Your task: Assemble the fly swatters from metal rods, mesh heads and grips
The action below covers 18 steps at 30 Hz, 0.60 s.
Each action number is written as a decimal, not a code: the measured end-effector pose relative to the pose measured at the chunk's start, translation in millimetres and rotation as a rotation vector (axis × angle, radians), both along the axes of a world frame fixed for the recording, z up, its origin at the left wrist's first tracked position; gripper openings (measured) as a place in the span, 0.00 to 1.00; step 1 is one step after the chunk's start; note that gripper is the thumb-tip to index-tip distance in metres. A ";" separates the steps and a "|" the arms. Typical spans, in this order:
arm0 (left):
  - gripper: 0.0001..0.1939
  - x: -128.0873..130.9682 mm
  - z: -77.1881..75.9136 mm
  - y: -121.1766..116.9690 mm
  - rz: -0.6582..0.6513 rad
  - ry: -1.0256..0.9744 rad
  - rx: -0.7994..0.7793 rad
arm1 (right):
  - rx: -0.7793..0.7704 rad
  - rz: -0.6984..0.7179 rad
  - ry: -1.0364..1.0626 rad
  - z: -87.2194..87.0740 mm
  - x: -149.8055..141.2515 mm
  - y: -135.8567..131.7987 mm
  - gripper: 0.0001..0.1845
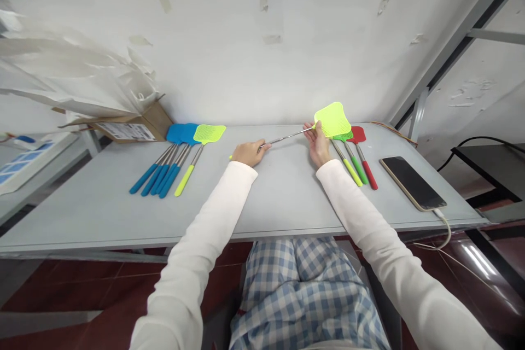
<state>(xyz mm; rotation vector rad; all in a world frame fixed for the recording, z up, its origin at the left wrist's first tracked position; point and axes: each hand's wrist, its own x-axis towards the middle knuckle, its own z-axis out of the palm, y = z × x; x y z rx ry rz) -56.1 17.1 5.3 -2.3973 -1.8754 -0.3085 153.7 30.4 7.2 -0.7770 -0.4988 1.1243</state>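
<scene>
A yellow fly swatter point(332, 119) with a thin metal shaft is held above the table, slanting up to the right. My left hand point(249, 153) is closed round its handle end, and most of the grip is hidden by the fingers. My right hand point(319, 145) holds it at the neck, just below the mesh head, thumb over the shaft. Beneath and beside that hand lie a green fly swatter point(358, 167), a red fly swatter point(366, 161) and another yellow-handled swatter point(351, 171). To the left, several blue fly swatters point(168, 175) lie beside a yellow one point(209, 133).
A smartphone point(412, 181) with a white cable plugged in lies at the table's right. An opened cardboard box point(158, 122) stands at the back left below white plastic sheeting point(82, 71). A white wall point(229, 65) rises behind the grey table point(283, 205).
</scene>
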 end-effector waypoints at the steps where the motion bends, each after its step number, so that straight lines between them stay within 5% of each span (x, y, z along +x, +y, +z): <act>1: 0.26 6.1 -0.2 -1.7 -0.005 -0.010 0.009 | 0.016 0.032 -0.031 1.0 -8.2 -3.6 0.13; 7: 0.26 32.8 0.9 -13.6 0.006 -0.085 0.045 | 0.082 0.165 -0.113 9.4 -45.1 -25.2 0.19; 18: 0.24 30.1 5.9 -14.2 -0.029 -0.155 0.049 | 0.094 0.312 -0.143 7.4 -45.5 -27.8 0.18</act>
